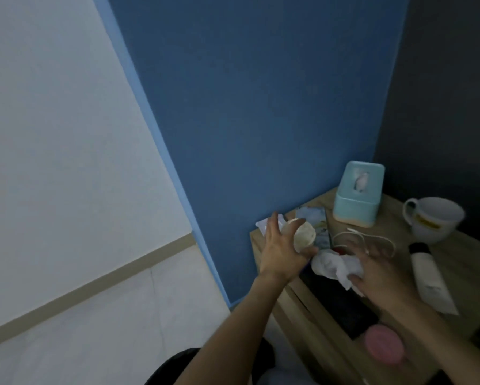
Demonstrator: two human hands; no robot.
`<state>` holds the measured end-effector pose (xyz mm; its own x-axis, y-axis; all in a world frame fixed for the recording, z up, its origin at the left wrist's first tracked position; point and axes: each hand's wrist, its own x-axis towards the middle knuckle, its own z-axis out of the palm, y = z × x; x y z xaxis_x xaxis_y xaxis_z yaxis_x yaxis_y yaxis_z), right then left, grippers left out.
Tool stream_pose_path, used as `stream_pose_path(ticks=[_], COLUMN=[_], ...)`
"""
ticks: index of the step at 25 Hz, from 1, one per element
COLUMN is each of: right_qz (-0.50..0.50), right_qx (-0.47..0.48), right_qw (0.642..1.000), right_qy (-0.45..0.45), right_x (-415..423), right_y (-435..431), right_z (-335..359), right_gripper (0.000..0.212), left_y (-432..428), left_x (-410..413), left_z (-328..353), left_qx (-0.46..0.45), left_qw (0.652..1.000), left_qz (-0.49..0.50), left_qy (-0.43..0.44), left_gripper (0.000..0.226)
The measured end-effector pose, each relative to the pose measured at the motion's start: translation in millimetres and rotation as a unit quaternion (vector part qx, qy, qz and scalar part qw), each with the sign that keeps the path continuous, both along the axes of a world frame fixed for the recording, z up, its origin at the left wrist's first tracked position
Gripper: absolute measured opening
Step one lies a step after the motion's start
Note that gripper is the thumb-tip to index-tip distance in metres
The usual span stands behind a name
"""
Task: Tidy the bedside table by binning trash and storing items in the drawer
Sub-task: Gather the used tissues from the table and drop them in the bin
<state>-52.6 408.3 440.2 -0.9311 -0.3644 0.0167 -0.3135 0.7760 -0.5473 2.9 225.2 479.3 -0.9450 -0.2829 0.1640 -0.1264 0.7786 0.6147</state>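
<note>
fingers point(293, 225) round one paper wad point(305, 236) (left hand point(280, 254)), one mug point(433, 218)

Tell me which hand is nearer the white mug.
Right. The right hand rests at the crumpled tissue, in front of the white mug and to its left. The left hand is farther left, beyond the tissue, gripping a cream round object.

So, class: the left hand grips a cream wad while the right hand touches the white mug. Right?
Not quite. The head view shows the left hand gripping the cream wad, but the right hand touches the crumpled white tissue; the white mug stands untouched.
</note>
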Motion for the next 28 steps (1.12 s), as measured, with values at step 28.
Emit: stream_pose_path(ticks=[28], right_qz=[0.246], right_qx=[-0.145], right_qw=[0.954], right_qy=[0.093], right_x=[114], right_y=[-163], right_z=[37], right_gripper=[0.015], left_y=[-105], left_x=[216], left_z=[-5], left_qx=[0.104], left_qw=[0.957], left_qz=[0.272], left_qy=[-0.003], left_gripper=[0.024])
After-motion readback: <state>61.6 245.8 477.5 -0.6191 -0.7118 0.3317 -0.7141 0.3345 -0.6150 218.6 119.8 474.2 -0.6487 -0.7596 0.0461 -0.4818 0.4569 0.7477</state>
